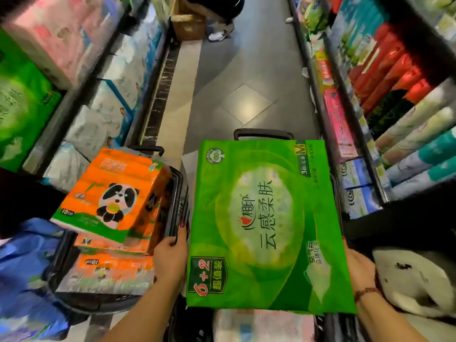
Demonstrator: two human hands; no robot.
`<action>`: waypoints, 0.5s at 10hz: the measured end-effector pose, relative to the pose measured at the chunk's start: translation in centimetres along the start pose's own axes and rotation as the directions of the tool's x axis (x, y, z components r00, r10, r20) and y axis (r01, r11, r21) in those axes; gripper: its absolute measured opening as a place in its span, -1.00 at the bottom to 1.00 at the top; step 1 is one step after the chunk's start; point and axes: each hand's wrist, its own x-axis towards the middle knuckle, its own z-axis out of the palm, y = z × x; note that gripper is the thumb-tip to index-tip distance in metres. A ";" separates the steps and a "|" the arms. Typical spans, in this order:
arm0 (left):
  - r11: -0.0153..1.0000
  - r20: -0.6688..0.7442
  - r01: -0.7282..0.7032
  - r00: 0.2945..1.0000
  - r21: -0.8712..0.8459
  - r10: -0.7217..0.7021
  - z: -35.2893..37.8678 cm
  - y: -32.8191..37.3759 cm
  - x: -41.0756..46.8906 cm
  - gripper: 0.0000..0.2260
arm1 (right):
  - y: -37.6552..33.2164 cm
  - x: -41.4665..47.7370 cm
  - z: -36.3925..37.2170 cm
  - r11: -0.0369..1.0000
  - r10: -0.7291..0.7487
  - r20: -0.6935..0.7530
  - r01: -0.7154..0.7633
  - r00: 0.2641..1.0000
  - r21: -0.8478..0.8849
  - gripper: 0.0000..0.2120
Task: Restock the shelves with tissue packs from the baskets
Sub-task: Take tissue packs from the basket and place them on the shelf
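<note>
The big green tissue pack (264, 225) is held flat and face-up between both hands, over the right-hand basket (262, 133), of which little more than the handle shows. The left hand (170, 257) presses against the pack's left edge with fingers stretched out rather than wrapped. The right hand (360, 265) braces the opposite edge, but its fingers are tucked behind the wrapper, so I cannot tell whether they curl under it.

A squeeze hold on slick plastic is the weak point: the soft pack could buckle in the middle or slide down between the palms as it swings toward a shelf. Its left edge also sits just beside the rim of the left basket (178, 193) and could catch there (the orange panda packs (113, 193) are piled high and tilted, so a knock might tip the top one).

Matching green packs (22, 107) sit on the left shelves (74, 99), probably the destination. The right shelves (345, 95) are crowded. Farther down the aisle stand a cardboard box (188, 25) and another person (222, 11).
</note>
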 end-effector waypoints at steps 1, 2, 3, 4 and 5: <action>1.000 -0.025 0.026 0.999 -0.009 -0.027 3.0 -1.2 3.3 -0.49 | -0.5 3.2 2.4 0.999 0.035 0.039 -0.036 0.999 0.019 -0.62; 1.000 -0.051 0.025 0.998 0.017 -0.024 5.2 -1.8 5.9 -0.51 | 0.6 6.1 4.7 0.990 0.052 -0.006 -0.051 0.999 0.130 -0.57; 0.998 -0.078 0.018 0.997 0.056 -0.013 7.1 -2.6 7.9 -0.54 | 1.6 8.2 7.0 0.983 0.057 -0.008 -0.054 0.998 0.176 -0.61; 0.996 -0.075 0.022 0.997 0.081 -0.016 8.8 -3.6 9.7 -0.52 | 2.9 10.0 8.8 0.973 0.049 -0.020 -0.043 0.999 0.225 -0.57; 0.997 -0.075 0.046 0.996 0.061 -0.042 10.0 -4.9 11.2 -0.51 | 4.0 11.4 10.2 0.977 0.045 -0.019 -0.040 0.999 0.208 -0.56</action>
